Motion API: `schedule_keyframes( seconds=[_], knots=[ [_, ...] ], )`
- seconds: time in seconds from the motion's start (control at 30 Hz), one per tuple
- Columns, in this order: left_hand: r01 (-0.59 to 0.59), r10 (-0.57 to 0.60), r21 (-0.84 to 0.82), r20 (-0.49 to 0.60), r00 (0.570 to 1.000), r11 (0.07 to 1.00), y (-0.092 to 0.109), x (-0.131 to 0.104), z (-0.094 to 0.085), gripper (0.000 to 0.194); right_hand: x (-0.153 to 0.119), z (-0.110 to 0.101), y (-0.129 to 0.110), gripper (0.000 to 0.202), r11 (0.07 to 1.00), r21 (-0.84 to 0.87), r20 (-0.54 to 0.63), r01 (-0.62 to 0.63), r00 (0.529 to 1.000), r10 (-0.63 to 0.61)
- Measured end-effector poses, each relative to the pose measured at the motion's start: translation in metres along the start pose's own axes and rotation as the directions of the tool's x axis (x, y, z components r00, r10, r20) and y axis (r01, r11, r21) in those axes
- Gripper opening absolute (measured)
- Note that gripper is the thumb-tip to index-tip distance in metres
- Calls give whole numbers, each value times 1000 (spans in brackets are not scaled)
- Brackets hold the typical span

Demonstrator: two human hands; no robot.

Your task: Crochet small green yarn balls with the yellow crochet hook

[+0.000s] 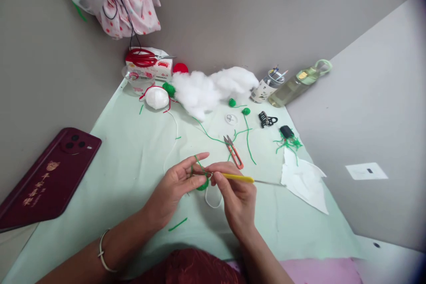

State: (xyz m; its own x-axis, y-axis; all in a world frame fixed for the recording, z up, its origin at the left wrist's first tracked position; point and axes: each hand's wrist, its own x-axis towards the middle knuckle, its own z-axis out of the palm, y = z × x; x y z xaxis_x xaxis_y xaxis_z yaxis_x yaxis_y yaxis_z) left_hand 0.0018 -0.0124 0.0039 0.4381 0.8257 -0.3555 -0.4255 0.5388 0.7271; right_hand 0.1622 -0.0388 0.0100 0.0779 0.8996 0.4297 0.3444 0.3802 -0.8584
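Between thumb and fingers, my left hand [176, 184] pinches a small green crochet piece [202, 185], with green yarn looped round the raised index finger. My right hand [238, 197] grips a crochet hook [238, 178] by its yellow handle; its metal shaft points right and the working tip is at the green piece, partly hidden by fingers. A loop of white yarn [213, 206] hangs beside the piece. Green yarn runs back over the table to the stuffing. Thread snips [234, 153] with orange handles lie just beyond my hands.
White stuffing [213, 88] lies at the back, near a white yarn ball [157, 97] and green balls [245, 111]. A pen cup [264, 90], bottle [296, 84] and hair claw [267, 119] are at right. White paper [304, 184] lies at right, a maroon phone [49, 177] at left.
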Motion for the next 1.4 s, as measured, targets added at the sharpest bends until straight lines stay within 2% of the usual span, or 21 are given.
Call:
schedule_keyframes(
  seconds=[0.03,0.1,0.17,0.23,0.3,0.37,0.43,0.47,0.53,0.6,0.63,0.67,0.73,0.8,0.87,0.97,1.07,1.13,1.23,1.3,1.4],
  knots=[
    [7,-8,-19,-18,1000,1000,-1,0,1,55,-3,1,3,27,990,-111,12,91,996,-90],
    [59,-61,-82,-27,998,995,-1,0,4,57,-9,3,10,38,903,-316,59,290,956,-286],
    [138,-138,-159,10,990,978,0,1,3,54,-13,2,15,43,846,-373,80,381,921,-380],
    [175,-168,-208,52,984,962,3,2,1,47,-12,-2,14,39,906,-285,43,313,948,-314],
    [161,-149,-207,72,986,965,7,3,-2,41,-6,-8,9,28,985,-114,-27,131,990,-135],
    [133,-124,-160,64,990,978,10,3,-3,37,0,-12,3,20,996,83,-85,-36,995,43],
    [78,-77,-104,17,997,991,10,1,-2,41,2,-9,1,20,980,175,-81,-100,990,115],
    [44,-46,-82,-22,999,996,9,0,0,46,2,-6,0,20,986,148,-66,-81,994,92],
    [-4,-2,-72,-90,996,997,6,-2,4,56,0,1,2,22,997,-45,-22,60,998,-61],
    [29,-40,-124,-80,996,992,3,-2,6,59,-3,6,5,28,944,-219,8,246,968,-250],
    [67,-76,-164,-49,996,984,3,-2,5,58,-4,6,6,30,932,-240,0,273,960,-281],
    [107,-110,-198,-8,994,974,3,-1,4,55,-4,4,6,28,945,-216,-26,247,966,-258],
    [140,-135,-219,37,990,966,5,1,1,48,-2,-1,5,22,995,-65,-108,79,990,-85],
    [94,-91,-181,22,996,979,7,1,-1,45,1,-5,2,19,989,125,-140,-78,985,96],
    [23,-24,-121,-7,1000,992,7,0,-1,47,5,-5,-1,18,960,236,-96,-153,979,179],
    [-19,18,-74,-15,1000,997,6,-3,2,55,10,2,-5,15,957,233,-2,-170,984,176],
    [-24,22,-77,-28,999,997,4,-4,4,55,9,9,-4,17,988,113,-1,-102,995,102],
    [-23,18,-83,-62,998,996,4,-3,5,54,5,10,-1,23,997,-56,5,51,999,-51],
    [44,-53,-138,-62,997,989,5,0,3,55,-1,6,5,35,925,-249,72,286,958,-277],
    [104,-109,-190,-15,994,976,8,2,1,54,-1,1,5,32,949,-202,41,242,970,-239],
    [93,-96,-187,-7,995,978,10,4,0,51,5,-4,1,23,998,61,-94,-8,995,14]
  ],
)
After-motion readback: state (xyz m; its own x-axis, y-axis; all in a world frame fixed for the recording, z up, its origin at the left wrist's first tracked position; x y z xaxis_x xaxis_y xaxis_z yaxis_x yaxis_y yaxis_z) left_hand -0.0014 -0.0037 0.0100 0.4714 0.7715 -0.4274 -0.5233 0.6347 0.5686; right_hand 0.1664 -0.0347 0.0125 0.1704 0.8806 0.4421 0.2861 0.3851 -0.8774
